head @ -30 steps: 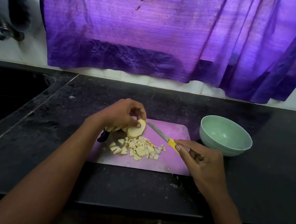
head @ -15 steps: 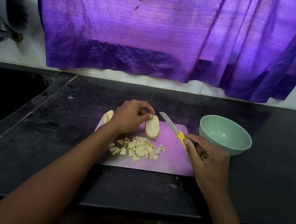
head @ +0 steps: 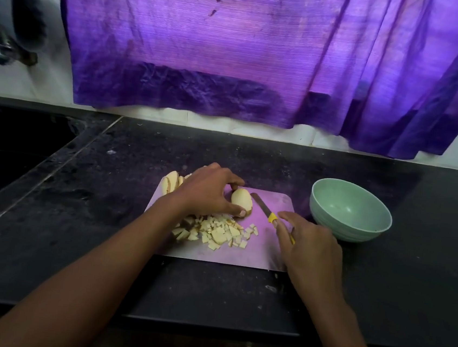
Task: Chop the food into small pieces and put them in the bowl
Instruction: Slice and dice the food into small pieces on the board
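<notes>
On the pale cutting board (head: 255, 256), the left hand (head: 209, 192) pins a potato slice (head: 241, 200) flat, its fingers arched over the far end and its thumb pressed against the near end. Just right of the slice, the right hand (head: 309, 245) grips the yellow handle of a knife (head: 270, 213), forefinger stretched along the top, the blade lying beside the slice and pointing away from the person.

Toward the near edge of the board, below the left hand, lies a heap of small diced pieces (head: 220, 233). At the board's far left corner, partly behind the left wrist, more uncut slices (head: 170, 184) lean together.

Right of the board, close to its far right corner but not touching it, stands a green bowl (head: 357, 230) with nothing inside it.

The board sits on a black worktop (head: 409, 277), its near edge well back from the worktop's front edge. Left of the board the dark surface runs bare to a recessed sink (head: 12, 150). Behind the board, a strip of worktop lies between it and the wall, where a purple curtain (head: 263, 49) hangs.
</notes>
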`<state>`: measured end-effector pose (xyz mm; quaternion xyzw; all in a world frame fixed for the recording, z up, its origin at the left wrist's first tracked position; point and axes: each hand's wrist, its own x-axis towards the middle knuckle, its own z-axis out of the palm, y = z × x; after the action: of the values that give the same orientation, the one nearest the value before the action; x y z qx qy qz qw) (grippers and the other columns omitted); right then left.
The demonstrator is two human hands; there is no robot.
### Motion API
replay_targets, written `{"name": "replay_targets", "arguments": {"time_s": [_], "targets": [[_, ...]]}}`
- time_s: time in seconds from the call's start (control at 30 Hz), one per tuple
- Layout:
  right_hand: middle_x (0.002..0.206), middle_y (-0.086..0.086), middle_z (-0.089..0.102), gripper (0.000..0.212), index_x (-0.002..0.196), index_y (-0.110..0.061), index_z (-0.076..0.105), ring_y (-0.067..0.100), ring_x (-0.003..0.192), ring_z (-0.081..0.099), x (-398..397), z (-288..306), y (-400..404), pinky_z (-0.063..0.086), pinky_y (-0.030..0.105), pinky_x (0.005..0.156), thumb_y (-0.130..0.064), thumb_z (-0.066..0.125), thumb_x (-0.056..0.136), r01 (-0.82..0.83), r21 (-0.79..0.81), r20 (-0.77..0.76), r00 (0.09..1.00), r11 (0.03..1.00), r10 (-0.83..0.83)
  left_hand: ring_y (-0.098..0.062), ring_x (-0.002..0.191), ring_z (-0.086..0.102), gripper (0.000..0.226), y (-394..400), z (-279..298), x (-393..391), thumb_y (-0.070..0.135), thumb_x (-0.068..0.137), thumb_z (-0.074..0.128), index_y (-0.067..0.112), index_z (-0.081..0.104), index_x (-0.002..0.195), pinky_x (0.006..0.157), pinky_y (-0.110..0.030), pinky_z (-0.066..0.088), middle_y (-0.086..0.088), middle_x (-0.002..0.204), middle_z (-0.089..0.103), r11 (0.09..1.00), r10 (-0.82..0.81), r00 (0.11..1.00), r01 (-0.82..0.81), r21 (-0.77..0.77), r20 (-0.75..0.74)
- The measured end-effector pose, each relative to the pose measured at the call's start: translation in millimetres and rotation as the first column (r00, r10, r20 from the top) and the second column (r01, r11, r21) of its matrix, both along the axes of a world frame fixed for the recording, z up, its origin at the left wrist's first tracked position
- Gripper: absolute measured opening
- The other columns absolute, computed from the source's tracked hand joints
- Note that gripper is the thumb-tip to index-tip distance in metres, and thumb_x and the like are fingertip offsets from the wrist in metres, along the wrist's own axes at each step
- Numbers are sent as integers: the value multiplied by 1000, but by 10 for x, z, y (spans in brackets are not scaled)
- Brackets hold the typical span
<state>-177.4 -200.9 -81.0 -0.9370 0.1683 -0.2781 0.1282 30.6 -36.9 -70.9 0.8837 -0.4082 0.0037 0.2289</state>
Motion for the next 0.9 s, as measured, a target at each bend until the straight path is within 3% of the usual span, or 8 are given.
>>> {"name": "replay_targets", "arguments": {"time_s": [0.2,0.33,0.47,0.6,0.73,0.9], "targets": [[94,2,68,33,126,-33,62,22,74,48,117,112,151,36,33,63,-48,50,100,-21,10,-189,982,1000,22,-15,124,49,73,-47,4,-71,68,80,81,31,68,141,93,-37,42,8,135,67,1000,-5,998,4,7,68],[99,6,69,37,137,-34,56,29,85,61,113,135,224,36,34,65,-45,46,103,-15,-12,-188,982,1000,13,-18,126,50,72,-46,28,-89,66,81,83,30,69,141,93,-36,41,9,137,68,1000,-4,998,5,-2,69],[106,6,69,44,149,-37,44,27,87,62,94,185,295,33,33,66,-43,42,106,-10,-53,-190,982,999,0,-17,123,56,67,-49,41,-101,63,79,85,31,72,137,89,-35,41,11,133,71,999,1,999,1,-51,33],[102,6,70,42,146,-37,49,28,89,65,102,180,290,32,33,66,-43,42,105,-17,-58,-190,982,998,6,-17,123,56,72,-57,37,-107,66,80,84,30,70,140,89,-35,41,10,136,70,999,8,999,-7,-36,42],[103,4,69,41,146,-37,50,21,76,49,114,191,307,30,32,66,-43,41,106,-12,-60,-203,979,998,0,-16,124,53,72,-67,30,-110,68,81,81,32,68,142,89,-35,41,9,136,68,1000,22,999,-22,-10,47],[105,4,70,42,147,-37,49,22,86,61,125,159,291,32,31,67,-42,40,106,-33,-52,-205,979,998,22,-15,123,52,71,-70,16,-110,69,80,81,34,69,140,88,-36,42,11,135,68,1000,31,998,-31,1,48]]}}
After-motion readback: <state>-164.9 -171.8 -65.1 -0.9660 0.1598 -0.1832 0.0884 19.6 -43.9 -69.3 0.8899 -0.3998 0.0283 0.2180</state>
